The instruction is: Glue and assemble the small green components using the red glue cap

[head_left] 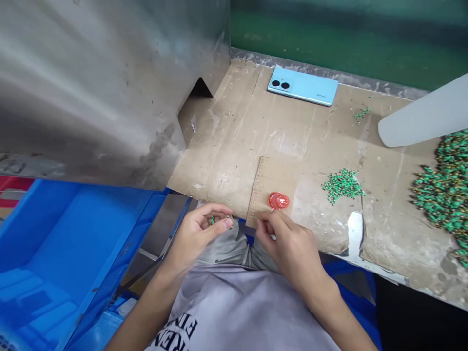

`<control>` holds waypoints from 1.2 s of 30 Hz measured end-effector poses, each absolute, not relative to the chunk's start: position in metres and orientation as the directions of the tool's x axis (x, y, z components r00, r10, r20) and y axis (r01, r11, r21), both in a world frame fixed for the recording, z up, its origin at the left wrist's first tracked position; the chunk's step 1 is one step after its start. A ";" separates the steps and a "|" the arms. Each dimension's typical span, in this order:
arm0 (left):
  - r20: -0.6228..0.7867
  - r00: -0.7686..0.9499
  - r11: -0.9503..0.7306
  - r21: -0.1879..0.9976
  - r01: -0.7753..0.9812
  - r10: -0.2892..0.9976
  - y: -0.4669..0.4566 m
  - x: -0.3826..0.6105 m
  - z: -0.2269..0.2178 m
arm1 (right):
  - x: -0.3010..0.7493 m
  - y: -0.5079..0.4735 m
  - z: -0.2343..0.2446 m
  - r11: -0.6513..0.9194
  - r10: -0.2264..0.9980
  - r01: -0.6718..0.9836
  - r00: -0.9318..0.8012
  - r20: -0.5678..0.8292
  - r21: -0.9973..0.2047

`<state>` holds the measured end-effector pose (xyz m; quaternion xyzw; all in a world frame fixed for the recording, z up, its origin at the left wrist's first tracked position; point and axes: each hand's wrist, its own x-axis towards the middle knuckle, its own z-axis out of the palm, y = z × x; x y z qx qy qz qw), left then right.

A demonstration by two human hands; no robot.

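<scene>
Several small green-and-gold pieces show between the thumb and curled fingers of my left hand, held at the table's front edge. To its right, my right hand is closed in a pinch, and a tiny green piece shows at its fingertips. Just beyond that hand, a shiny red oval thing lies on a flat cardboard piece with a rough left edge. A small heap of the same green pieces is to the right of it.
A far larger pile of green-and-gold pieces covers the table's right side. Over it leans a pale grey panel. A light-blue phone lies at the back. A metal housing rises at left, above a blue crate.
</scene>
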<state>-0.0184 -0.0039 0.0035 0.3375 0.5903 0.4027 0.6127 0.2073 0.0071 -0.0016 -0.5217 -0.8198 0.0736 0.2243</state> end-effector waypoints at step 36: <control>-0.282 0.080 0.289 0.951 -0.110 0.956 -0.012 0.009 0.015 | 0.213 -0.008 0.035 0.184 0.961 0.327 -0.258 0.100 -0.927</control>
